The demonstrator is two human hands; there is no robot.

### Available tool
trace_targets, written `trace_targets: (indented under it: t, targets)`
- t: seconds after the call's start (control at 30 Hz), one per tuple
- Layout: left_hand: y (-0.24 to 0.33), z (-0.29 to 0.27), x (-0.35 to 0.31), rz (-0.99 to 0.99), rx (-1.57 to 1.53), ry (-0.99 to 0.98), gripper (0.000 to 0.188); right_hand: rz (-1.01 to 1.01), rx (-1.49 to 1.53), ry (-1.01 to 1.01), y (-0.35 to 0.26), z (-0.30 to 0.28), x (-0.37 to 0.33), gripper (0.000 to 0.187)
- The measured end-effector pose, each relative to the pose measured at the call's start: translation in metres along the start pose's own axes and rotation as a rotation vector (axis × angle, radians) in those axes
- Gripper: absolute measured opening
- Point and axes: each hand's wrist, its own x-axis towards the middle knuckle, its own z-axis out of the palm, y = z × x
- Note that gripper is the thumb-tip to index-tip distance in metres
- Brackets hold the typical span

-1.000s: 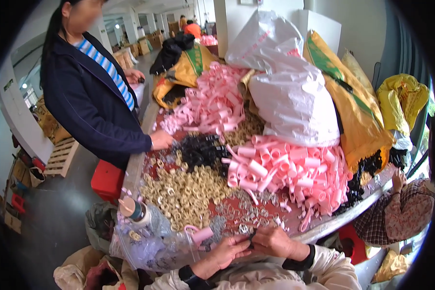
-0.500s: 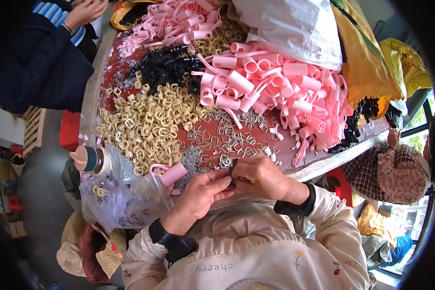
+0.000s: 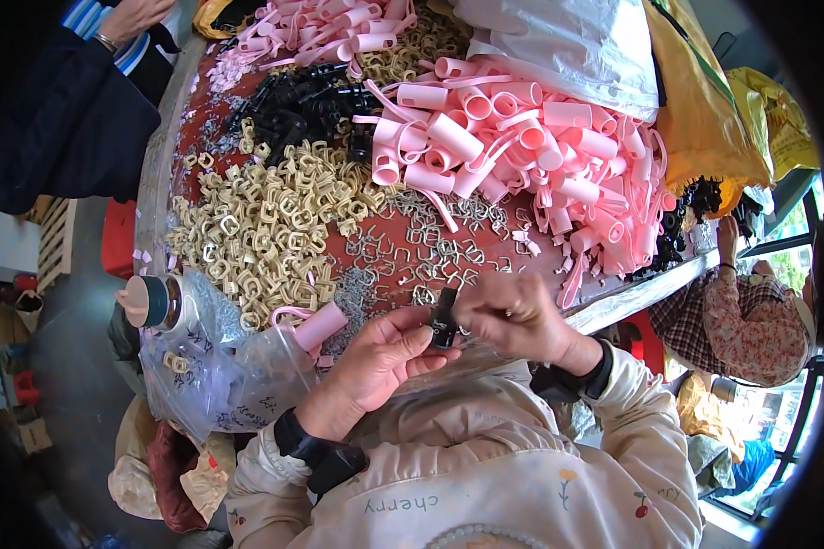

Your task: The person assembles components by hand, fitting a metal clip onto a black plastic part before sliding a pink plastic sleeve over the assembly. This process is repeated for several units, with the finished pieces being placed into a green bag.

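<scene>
My left hand pinches a small black plastic part between thumb and fingers, holding it upright at the table's near edge. Just right of that part is my right hand, its curled fingers smeared by motion; what they hold, if anything, does not show. Beyond both hands, bent metal clips lie scattered on the red tabletop. A pile of beige plastic buckles spreads to the left. Pink plastic tubes with straps are heaped at the right, with black plastic parts further back.
Left of my arm stand a clear plastic bag, a lidded bottle and one pink tube. White and yellow sacks are behind. People work at the left and right.
My right hand has drawn away to the right of the black part, which now shows more fully in my left hand. The view has shifted slightly.
</scene>
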Motion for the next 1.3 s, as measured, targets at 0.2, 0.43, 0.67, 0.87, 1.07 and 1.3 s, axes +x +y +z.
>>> trace_targets:
  t: [0.2, 0.43, 0.67, 0.87, 1.07, 1.3]
  targets:
    - [0.001, -0.006, -0.004, 0.012, 0.021, -0.005, 0.028, -0.01, -0.522, -0.117, 0.037, -0.014, 0.034, 0.024]
    - [0.004, -0.006, -0.007, 0.039, 0.029, 0.059, 0.025, 0.097, -0.796, -0.248, 0.082, 0.007, 0.052, 0.019]
    - [0.001, -0.009, -0.011, 0.071, -0.028, 0.112, 0.018, 0.091, -0.226, 0.032, 0.072, -0.001, 0.039, 0.013]
    - [-0.001, -0.009, -0.005, 0.107, -0.013, 0.104, 0.019, 0.575, 0.511, 0.11, 0.054, -0.001, 0.024, 0.017]
    - [-0.004, -0.009, -0.003, 0.171, -0.045, 0.106, 0.016, 0.638, 0.969, 0.106, 0.035, 0.008, 0.011, 0.018]
    - [-0.003, -0.003, 0.001, 0.231, -0.071, 0.066, 0.019, 0.584, 0.87, -0.099, 0.021, 0.016, 0.001, 0.022]
